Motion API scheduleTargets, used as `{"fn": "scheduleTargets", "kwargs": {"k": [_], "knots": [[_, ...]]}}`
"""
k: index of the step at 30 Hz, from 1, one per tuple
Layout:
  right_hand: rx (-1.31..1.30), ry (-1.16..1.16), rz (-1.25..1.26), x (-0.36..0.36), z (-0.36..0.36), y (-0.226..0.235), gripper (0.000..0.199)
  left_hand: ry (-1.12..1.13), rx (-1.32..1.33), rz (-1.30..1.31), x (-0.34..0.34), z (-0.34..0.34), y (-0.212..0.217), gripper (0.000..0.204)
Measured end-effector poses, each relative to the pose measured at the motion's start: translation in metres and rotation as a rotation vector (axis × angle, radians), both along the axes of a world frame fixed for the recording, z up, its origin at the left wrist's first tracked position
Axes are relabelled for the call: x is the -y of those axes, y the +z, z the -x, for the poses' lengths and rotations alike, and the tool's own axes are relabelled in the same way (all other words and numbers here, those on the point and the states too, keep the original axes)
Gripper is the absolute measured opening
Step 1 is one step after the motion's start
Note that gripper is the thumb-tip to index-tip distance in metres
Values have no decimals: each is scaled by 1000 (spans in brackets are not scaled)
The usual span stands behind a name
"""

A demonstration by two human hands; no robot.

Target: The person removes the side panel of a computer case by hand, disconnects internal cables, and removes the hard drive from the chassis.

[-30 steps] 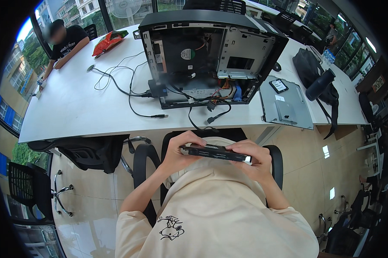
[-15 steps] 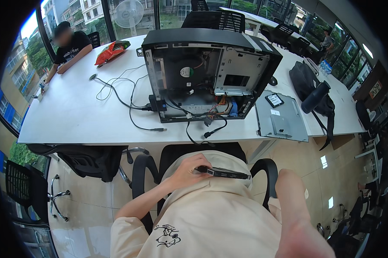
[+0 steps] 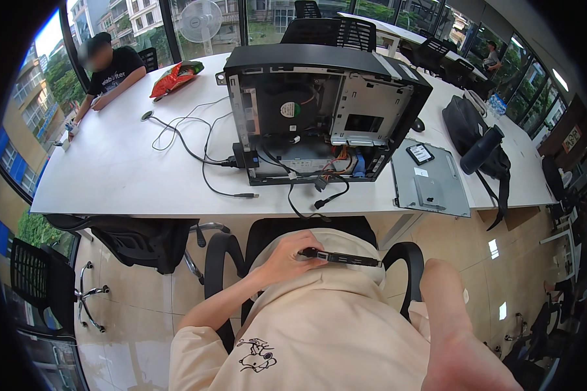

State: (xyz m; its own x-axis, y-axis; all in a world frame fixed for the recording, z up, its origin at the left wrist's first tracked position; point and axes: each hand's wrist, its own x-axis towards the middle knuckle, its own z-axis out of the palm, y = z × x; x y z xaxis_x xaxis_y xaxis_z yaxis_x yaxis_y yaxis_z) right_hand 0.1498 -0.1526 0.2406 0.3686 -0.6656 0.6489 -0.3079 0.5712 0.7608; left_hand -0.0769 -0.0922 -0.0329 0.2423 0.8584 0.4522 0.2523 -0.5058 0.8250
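Observation:
My left hand [image 3: 287, 256] is closed around one end of a thin black drive caddy [image 3: 349, 259], held edge-on over my lap. Slots show along its narrow side. At the lower right my right arm is bent up toward the camera. Only the heel of my right hand [image 3: 469, 365] shows, blurred at the bottom edge, and its fingers are out of sight. On the table before me stands an opened black desktop computer case [image 3: 326, 55], its inside facing me. Loose black cables [image 3: 332, 201] hang from its lower front.
Right of the case, a small drive [image 3: 420, 154] lies on a grey side panel [image 3: 440, 192]. Beyond are a backpack [image 3: 462, 120] and a dark bottle [image 3: 481, 150]. A cable [image 3: 192, 151] and red bag [image 3: 176, 79] lie left. Another person [image 3: 114, 72] sits at the far left.
The whole view has shifted slightly, so the scene sits a little farther right. My left hand keeps its hold on the drive caddy, and my right arm stays raised.

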Motion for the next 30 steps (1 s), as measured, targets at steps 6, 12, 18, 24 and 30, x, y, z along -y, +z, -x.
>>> {"fn": "scheduleTargets", "kwargs": {"k": [6, 12, 18, 24, 30], "knots": [[271, 97, 432, -21, -20, -46, 49, 12, 48, 4, -2, 3, -1, 32], [1050, -295, 1414, -110, -37, -150, 42, 21, 195, -51, 3, 8, -1, 33], [1541, 481, 2220, -132, -36, -252, 51, -26, 276, -143, 2, 8, 0, 38], [1546, 751, 2293, -143, -28, -264, 45, 16, 167, -139, -1, 9, 6, 45], [1218, 933, 2365, -148, -50, -263, 49, 125, -2, -1, 2, -3, 9, 51]]}}
